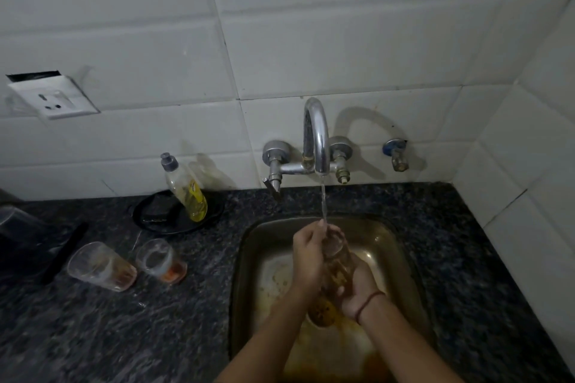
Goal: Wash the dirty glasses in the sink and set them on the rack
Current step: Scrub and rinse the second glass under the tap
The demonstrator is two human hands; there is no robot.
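Two stained glasses stand on the left half of the worktop [124, 336], the tall glass [101, 266] nearer the left edge and the short glass [160, 261] just beside it. Both have orange dregs at the bottom and are well apart from the hands. Behind them, by the back edge, a bottle of yellow dish soap [186, 190] leans on a black dish [149, 214]. To the right, over the steel sink [401, 258] set in the worktop's right half, a person rinses a third glass [337, 261] under a thin stream [323, 199] from the wall tap [317, 134]. The left hand [308, 258] lies along the glass's left side, fingertips curled onto the rim where the water lands. The right hand [357, 286] is wrapped round the lower body from the right, fingers closed on it. The glass thus sits between both hands, its mouth tilted up toward the spout. Wet, thin-walled and rigid, it looks light but slick, and breakable against the steel. The safest hold is probably round the thicker lower body, not the rim. No rack is in view.
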